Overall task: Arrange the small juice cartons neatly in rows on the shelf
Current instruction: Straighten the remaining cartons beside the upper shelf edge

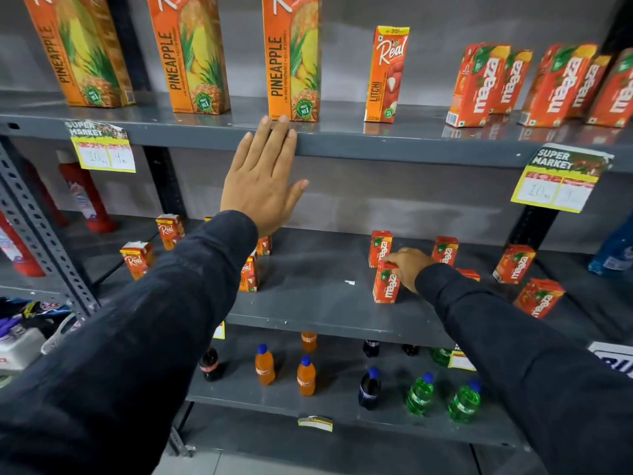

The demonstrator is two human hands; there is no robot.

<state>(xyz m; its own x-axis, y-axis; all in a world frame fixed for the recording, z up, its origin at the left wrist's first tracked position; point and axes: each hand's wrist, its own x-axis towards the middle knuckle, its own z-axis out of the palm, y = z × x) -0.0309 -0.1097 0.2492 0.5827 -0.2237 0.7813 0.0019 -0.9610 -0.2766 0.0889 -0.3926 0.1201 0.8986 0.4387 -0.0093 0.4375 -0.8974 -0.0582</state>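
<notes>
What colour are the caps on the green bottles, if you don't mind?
Blue caps on the green bottles, in the head view.

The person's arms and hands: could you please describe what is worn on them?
Both arms are covered by long, loose, dark navy-black sleeves reaching the wrists, plain with no visible markings. The left hand and right hand are bare: no gloves, and no rings or watch can be seen on the fingers or wrists.
</notes>
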